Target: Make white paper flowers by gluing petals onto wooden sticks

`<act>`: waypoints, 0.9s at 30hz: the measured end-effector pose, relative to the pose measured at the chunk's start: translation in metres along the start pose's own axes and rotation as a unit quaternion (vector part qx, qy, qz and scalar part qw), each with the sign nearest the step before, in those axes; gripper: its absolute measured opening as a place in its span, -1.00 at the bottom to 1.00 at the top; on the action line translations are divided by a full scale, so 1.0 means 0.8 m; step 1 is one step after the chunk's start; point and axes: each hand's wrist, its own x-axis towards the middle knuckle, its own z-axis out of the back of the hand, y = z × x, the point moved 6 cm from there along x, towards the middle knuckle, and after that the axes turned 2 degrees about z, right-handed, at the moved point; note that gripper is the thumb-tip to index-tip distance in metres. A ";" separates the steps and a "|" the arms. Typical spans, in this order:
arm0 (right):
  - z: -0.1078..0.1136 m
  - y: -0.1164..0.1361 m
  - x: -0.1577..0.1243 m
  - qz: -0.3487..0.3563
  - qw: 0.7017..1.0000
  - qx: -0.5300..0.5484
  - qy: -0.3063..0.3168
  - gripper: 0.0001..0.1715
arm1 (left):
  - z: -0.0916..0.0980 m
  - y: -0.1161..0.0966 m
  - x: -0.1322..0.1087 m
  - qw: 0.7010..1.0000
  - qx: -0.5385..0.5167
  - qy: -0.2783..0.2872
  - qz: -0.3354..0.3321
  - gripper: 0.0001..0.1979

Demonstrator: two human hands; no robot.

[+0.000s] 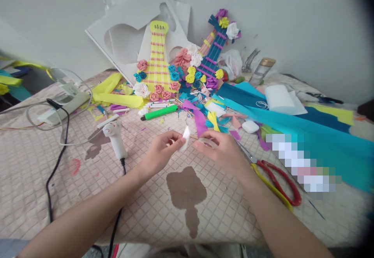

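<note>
Between the fingertips of my left hand point(163, 149) is a small folded piece of white crepe paper point(186, 138), standing upright. My right hand point(223, 151), just beside it, is closed on a pale ring that looks like a roll of tape point(207, 142). A thin tan stick point(193, 136) shows in the narrow gap between the hands; which hand holds it I cannot tell. Left of my hands stands a white glue gun point(116, 139) with a black cord. Scissors point(274, 182) with red and yellow handles lie beside my right forearm.
A yellow paper guitar point(159, 57) and a blue one point(214, 51), trimmed with paper flowers, lean at the back. A green marker point(160, 112) and paper scraps lie before them. Turquoise paper point(315, 133) spreads right. A power strip point(64, 102) with cables sits left.
</note>
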 end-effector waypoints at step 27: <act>-0.018 -0.016 0.003 -0.053 0.991 0.088 0.086 -0.61 | -0.016 0.001 -0.007 0.970 -0.208 0.095 0.084 -0.80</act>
